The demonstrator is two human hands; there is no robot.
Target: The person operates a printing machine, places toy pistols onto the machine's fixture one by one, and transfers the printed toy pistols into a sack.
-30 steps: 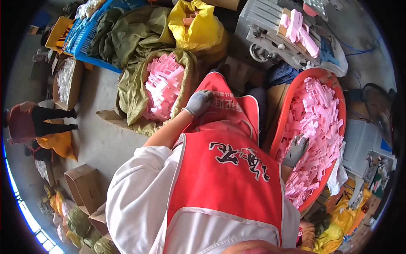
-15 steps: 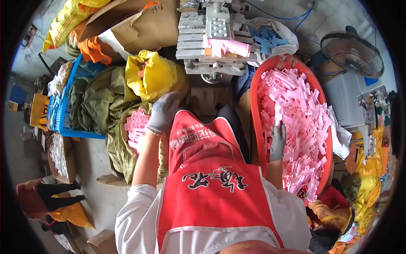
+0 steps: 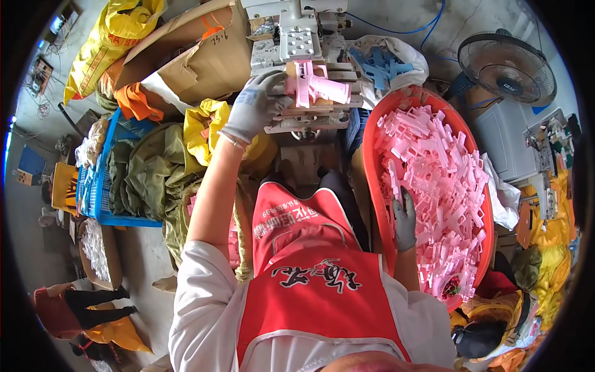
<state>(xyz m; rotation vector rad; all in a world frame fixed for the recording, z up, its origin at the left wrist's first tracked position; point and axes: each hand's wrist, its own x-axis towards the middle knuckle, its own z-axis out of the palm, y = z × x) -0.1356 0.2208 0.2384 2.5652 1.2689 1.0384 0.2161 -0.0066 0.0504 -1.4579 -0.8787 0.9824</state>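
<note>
A pink plastic toy pistol (image 3: 310,85) lies on the machine's fixture, with dark print on its upper part. My left hand (image 3: 257,106), in a grey-white glove, reaches to the fixture's left side. Its fingers are bent and apart, close to the toy pistol, with nothing in them. My right hand (image 3: 405,220), gloved in grey, is at the left side of a red tub (image 3: 370,146) heaped with pink plastic pieces. A pink plastic piece (image 3: 393,178) sticks up from its closed fingers; the hand partly hides it.
The grey metal machine (image 3: 300,40) stands ahead. A white sack (image 3: 418,53) of blue pieces and a fan (image 3: 507,71) are at far right. On the left are a yellow bag (image 3: 199,133), a blue crate (image 3: 127,218), green sacking and a cardboard box (image 3: 204,65). Another person (image 3: 59,310) is at lower left.
My left hand has moved up and forward from beside the yellow bag to the fixture. My right hand has shifted slightly down and left over the tub, the pink piece still in its fingers.
</note>
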